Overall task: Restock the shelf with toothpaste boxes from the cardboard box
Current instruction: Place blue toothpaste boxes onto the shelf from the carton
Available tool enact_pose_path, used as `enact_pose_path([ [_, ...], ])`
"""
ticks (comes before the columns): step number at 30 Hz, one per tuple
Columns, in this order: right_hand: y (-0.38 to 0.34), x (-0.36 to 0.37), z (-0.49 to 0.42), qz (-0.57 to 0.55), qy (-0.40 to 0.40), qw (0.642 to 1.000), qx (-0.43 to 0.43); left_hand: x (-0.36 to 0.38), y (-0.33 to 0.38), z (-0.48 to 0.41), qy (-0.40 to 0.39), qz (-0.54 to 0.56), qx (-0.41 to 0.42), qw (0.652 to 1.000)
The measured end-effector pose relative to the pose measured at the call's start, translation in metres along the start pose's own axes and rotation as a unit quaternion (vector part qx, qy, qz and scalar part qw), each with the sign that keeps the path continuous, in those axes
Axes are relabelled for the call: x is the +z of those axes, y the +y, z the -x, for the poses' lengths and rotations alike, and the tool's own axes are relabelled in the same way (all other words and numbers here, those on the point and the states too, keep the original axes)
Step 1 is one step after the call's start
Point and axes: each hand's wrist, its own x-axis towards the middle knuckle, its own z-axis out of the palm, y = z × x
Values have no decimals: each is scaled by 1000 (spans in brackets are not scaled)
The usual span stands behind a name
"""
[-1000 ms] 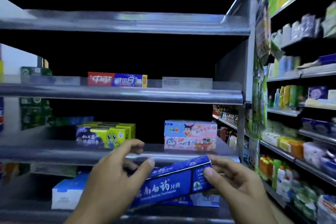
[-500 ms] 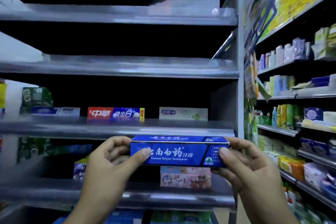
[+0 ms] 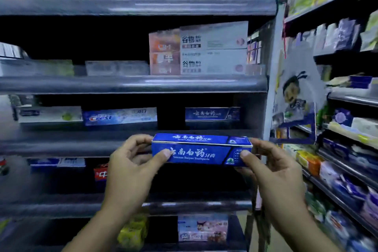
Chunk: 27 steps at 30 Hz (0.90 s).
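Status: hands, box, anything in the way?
Left hand and right hand grip the ends of the blue cardboard toothpaste box, held level. Matching blue box on grey metal shelf behind. Nothing between.

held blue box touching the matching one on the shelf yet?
Apart. Head view: the held box sits below the shelved box, with a dark strip of shelf showing between them.

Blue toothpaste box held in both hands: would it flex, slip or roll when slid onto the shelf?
Probably stiff: the blue toothpaste box shows straight edges though the left hand and right hand pinch only its ends. Likely light, since that fingertip grip alone carries it. Flat faces suggest it will slide, not roll.
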Motion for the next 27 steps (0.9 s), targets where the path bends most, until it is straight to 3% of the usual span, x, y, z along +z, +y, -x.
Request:
enact_pose_path([
  [4, -16, 22, -24, 95, 40, 995, -1, 4, 15, -36, 9, -80, 1, 997],
  [9, -17, 38, -59, 188, 64, 980, 27, 12, 15, -71, 27, -192, -73, 978],
  [14, -18, 48, -80, 357, 100, 929, 15, 36, 14, -95, 20, -343, -97, 934],
  [18, -22, 55, -85, 464, 88, 881, 15, 47, 13, -107, -18, -408, -121, 905],
  [24, -29, 59, -85, 534, 50, 841, 65, 62, 18, -118, -33, -480, -140, 865],
  [27, -32, 56, -88, 540, 23, 837, 85, 65, 21, -118, -39, -475, -148, 866],
])
